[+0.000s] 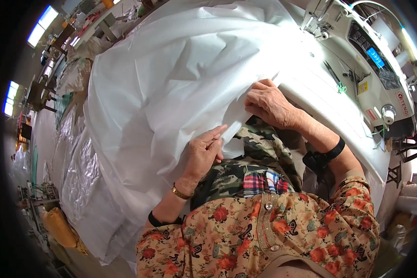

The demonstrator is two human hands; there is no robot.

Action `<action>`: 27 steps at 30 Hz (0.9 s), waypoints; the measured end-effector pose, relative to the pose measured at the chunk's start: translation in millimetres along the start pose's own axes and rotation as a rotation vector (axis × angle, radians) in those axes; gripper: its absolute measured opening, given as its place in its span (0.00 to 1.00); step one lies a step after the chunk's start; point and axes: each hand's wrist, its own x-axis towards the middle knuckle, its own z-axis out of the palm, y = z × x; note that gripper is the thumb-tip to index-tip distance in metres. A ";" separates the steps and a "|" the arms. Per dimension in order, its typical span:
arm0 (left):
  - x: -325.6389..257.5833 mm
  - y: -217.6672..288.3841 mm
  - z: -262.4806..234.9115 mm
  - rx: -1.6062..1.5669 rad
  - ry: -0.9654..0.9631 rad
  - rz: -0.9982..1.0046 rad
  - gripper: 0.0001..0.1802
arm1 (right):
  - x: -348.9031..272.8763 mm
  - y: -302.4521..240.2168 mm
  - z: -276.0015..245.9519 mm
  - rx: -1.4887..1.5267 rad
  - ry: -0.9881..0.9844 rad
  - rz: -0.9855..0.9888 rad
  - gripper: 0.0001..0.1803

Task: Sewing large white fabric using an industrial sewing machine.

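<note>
A large white sheet of fabric (171,88) with a fine dotted texture spreads in loose folds over the table and hangs down to my lap. My right hand (269,103) is closed on the sheet's near edge, fingers curled, just left of the sewing machine's bed. Lower and to the left, my left hand (203,152) pinches the same edge between thumb and fingers. A short stretch of the edge runs slanting between the two hands, above my camouflage-patterned apron (264,141). Some fingertips are hidden by the hands and the folds.
At the right stands a white sewing machine (380,69) with a lit blue display (375,58). Tweezers (331,70) and green thread (341,88) lie on its bed. Heaps of clear plastic wrapping (78,171) fill the left side, beside a yellow bundle (59,227).
</note>
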 end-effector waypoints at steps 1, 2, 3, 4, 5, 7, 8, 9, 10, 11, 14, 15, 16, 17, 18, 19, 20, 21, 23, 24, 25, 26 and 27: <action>-0.4 -0.1 0.7 0.036 -0.009 0.104 0.16 | 0.0 -1.4 1.0 -0.055 -0.006 -0.003 0.08; -0.7 0.1 1.2 0.073 -0.018 0.208 0.17 | -0.1 -3.2 2.3 -0.110 -0.011 -0.007 0.08; 0.5 0.4 0.8 0.065 -0.017 0.205 0.17 | -1.0 -6.2 5.2 -0.110 -0.020 -0.005 0.08; 1.8 1.1 0.3 0.211 -0.019 0.290 0.18 | -2.5 -11.0 8.7 -0.135 -0.035 -0.012 0.09; 2.7 1.6 0.2 0.358 -0.021 0.375 0.19 | -4.4 -15.9 12.0 -0.160 -0.049 -0.018 0.11; 3.7 4.8 5.6 0.348 0.006 0.398 0.18 | -7.9 -27.1 16.4 -0.207 -0.065 -0.051 0.14; 4.9 5.3 8.9 0.345 0.032 0.422 0.17 | -8.8 -29.8 16.4 -0.225 -0.058 -0.053 0.14; 6.1 5.5 10.8 0.342 0.034 0.420 0.17 | -9.2 -32.1 16.5 -0.239 -0.049 -0.056 0.14; 8.1 5.9 12.3 0.404 0.068 0.459 0.14 | -9.3 -31.0 17.5 -0.240 -0.052 -0.057 0.14; 9.6 6.1 12.8 0.466 0.102 0.499 0.12 | -9.6 -27.0 19.1 -0.248 -0.032 -0.080 0.14; 17.2 2.2 14.2 0.511 0.166 0.584 0.07 | -10.3 -12.0 13.0 -0.271 -0.010 -0.110 0.13; 18.2 4.2 14.7 0.507 0.161 0.588 0.07 | -9.8 -6.2 9.9 -0.277 -0.007 -0.123 0.13; 17.9 8.6 14.2 0.535 0.180 0.602 0.06 | -8.5 -3.0 5.3 -0.287 0.012 -0.122 0.11; 17.6 12.9 13.4 0.564 0.199 0.616 0.04 | -8.8 3.3 2.8 -0.292 0.011 -0.117 0.11; 18.0 17.7 11.8 0.560 0.190 0.622 0.04 | -10.0 9.9 -0.5 -0.262 0.019 -0.099 0.10; 18.4 22.3 9.8 0.633 0.196 0.669 0.04 | -10.5 15.3 -3.9 -0.231 0.028 -0.082 0.10; 19.1 25.8 8.6 0.705 0.202 0.716 0.04 | -10.5 19.7 -6.5 -0.229 0.074 -0.104 0.09; 17.8 27.7 8.0 0.703 0.197 0.718 0.04 | -10.3 23.9 -9.3 -0.232 0.073 -0.099 0.09; 13.6 28.4 7.5 0.726 0.140 0.623 0.04 | -11.8 33.1 -14.8 -0.204 0.106 -0.119 0.09; 12.8 28.3 6.2 0.724 0.135 0.624 0.04 | -11.5 35.5 -19.0 -0.226 0.101 -0.089 0.10; 12.0 27.8 4.7 0.692 0.142 0.600 0.05 | -11.5 37.0 -23.7 -0.227 0.100 -0.085 0.10; 11.4 27.3 3.2 0.660 0.150 0.574 0.06 | -11.4 37.7 -29.0 -0.206 0.098 -0.076 0.10; 10.7 28.4 2.3 0.659 0.142 0.572 0.06 | -11.7 39.1 -33.6 -0.183 0.096 -0.064 0.10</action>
